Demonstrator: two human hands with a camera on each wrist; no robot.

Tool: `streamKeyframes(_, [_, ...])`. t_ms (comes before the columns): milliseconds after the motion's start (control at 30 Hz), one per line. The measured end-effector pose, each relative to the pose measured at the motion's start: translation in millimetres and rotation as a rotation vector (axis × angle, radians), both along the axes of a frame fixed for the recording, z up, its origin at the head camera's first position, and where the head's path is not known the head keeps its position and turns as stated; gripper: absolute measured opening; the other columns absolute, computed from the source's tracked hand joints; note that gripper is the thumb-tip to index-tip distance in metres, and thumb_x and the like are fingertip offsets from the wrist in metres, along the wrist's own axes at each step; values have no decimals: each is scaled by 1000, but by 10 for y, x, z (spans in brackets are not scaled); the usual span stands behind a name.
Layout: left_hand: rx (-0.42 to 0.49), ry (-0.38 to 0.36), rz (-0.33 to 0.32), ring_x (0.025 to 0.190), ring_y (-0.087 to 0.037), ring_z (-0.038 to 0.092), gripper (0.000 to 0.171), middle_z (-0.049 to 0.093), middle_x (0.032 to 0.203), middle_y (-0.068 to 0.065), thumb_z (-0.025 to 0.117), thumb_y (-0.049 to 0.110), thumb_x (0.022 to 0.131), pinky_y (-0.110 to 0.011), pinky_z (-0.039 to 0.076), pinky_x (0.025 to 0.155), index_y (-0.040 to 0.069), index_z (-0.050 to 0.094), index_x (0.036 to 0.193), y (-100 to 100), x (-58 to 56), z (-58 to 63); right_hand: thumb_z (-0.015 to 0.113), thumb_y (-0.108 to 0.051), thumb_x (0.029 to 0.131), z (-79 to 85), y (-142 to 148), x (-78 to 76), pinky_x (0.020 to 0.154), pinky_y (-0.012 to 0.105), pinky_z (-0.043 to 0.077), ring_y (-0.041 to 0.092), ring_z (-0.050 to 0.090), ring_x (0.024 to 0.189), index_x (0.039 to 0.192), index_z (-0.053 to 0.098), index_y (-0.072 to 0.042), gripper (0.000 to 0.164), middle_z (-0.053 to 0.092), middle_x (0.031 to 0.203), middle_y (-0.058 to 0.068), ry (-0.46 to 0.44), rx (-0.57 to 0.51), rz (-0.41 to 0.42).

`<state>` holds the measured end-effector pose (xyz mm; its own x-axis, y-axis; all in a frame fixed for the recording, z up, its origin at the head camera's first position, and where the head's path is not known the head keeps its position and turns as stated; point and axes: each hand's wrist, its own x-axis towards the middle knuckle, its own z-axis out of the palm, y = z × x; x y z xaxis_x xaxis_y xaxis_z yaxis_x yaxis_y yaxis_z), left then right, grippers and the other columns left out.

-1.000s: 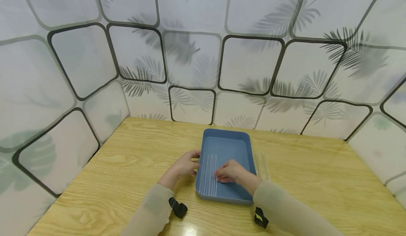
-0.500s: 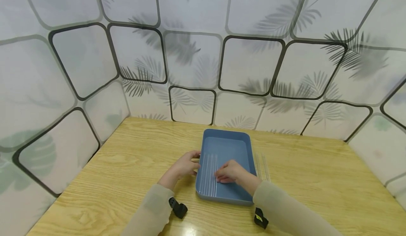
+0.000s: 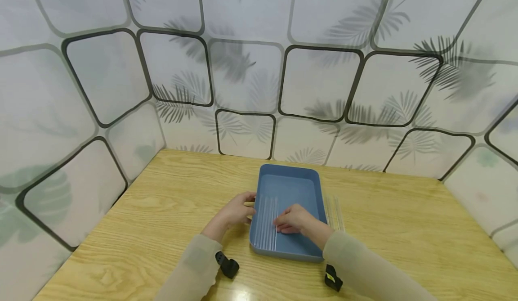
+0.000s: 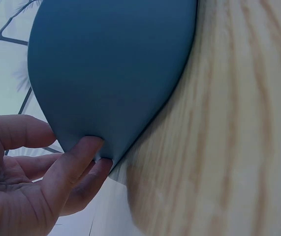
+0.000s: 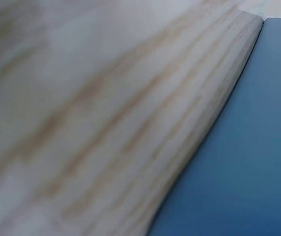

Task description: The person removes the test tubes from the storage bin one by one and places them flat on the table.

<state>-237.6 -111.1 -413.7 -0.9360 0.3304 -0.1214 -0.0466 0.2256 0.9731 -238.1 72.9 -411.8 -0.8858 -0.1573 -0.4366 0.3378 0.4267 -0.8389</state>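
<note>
A blue rectangular tray (image 3: 289, 186) lies on the table in the head view. Several clear thin tubes (image 3: 261, 229) lie side by side along its left half. My right hand (image 3: 296, 220) is inside the tray and pinches the rightmost clear tube (image 3: 276, 239) between thumb and fingertips; its far fingers are partly hidden. With loosely bent fingers, my left hand (image 3: 234, 211) touches the tray's outer left side. The left wrist view has these fingertips (image 4: 95, 141) against the tray wall (image 4: 115, 73). My right hand is out of sight in the right wrist view, where the tray side (image 5: 243, 157) shows.
More clear tubes (image 3: 337, 211) lie on the wooden table (image 3: 404, 229) just right of the tray, partly behind my right forearm. A patterned curtain (image 3: 251, 76) hangs behind the table and at both sides. Each wrist wears a black camera band (image 3: 228, 266).
</note>
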Motion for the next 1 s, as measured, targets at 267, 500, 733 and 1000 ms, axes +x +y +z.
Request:
streamKeyframes(267, [1, -5, 1, 101, -33, 49, 54, 35, 129, -27, 45, -10, 80, -40, 50, 69, -7, 31, 132, 7, -4, 10, 66, -2, 74, 19, 11, 2, 52, 25, 50, 12, 59, 55, 82, 64, 6, 10, 62, 62, 8, 1, -7, 11])
streamKeyframes(500, [-24, -5, 4, 105, -34, 47, 54, 35, 130, -25, 46, -8, 80, -40, 50, 70, -5, 33, 132, 3, -2, 6, 66, -3, 74, 30, 19, 10, 53, 26, 51, 14, 60, 57, 84, 63, 6, 14, 63, 65, 9, 0, -15, 14])
streamKeyframes(733, [-22, -3, 5, 106, -35, 46, 54, 35, 130, -25, 46, -8, 79, -41, 50, 70, -5, 34, 132, 8, -19, -20, 66, -1, 74, 42, 31, 4, 52, 26, 51, 15, 61, 57, 85, 62, 6, 14, 63, 65, 9, 3, -56, -9])
streamKeyframes(1000, [13, -9, -1, 107, -36, 45, 55, 34, 130, -27, 44, -10, 78, -41, 50, 70, -7, 32, 132, 0, -20, -25, 63, 1, 77, 138, 49, -6, 59, 30, 52, 18, 61, 63, 88, 60, 7, 13, 63, 72, 11, 29, -124, -39])
